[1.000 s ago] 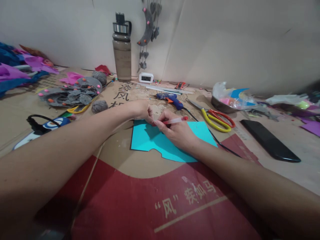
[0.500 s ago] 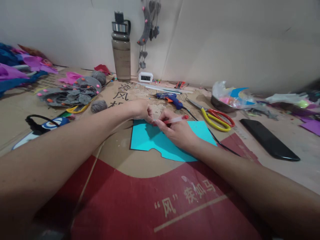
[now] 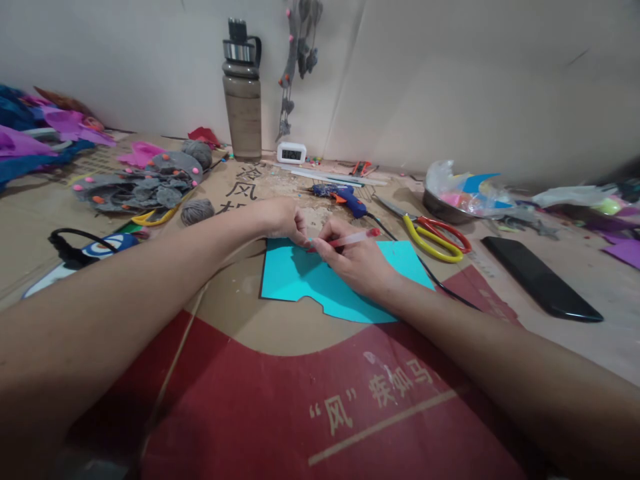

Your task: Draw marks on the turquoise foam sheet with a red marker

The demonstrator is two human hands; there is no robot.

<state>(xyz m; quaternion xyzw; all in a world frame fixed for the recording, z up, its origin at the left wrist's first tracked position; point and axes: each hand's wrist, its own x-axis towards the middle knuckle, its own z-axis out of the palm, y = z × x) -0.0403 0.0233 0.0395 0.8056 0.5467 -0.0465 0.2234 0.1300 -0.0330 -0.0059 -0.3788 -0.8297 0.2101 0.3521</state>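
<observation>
A bright turquoise sheet [image 3: 295,283] with a notch cut in its near edge lies on the cardboard in front of me. Over its middle, my right hand [image 3: 355,260] is closed around a pen [image 3: 361,237] with a clear barrel and red ends. The pen slants, its back end up to the right. My left hand [image 3: 290,220] rests at the sheet's far edge with fingers pinched together, close to the pen's tip. Whatever those fingers hold, if anything, is hidden.
Beyond the sheet lie a blue glue gun [image 3: 345,198] and yellow-and-red scissors [image 3: 430,233]. A black phone [image 3: 543,277] is at right. Grey felt pieces [image 3: 145,187] and a yarn ball [image 3: 197,212] sit at left. A bottle [image 3: 243,113] and a clock [image 3: 291,153] stand behind.
Both hands keep their place and grip over the sheet, with the pen shifted very slightly. The grey hanging ornament on the wall has turned to a narrower angle.
</observation>
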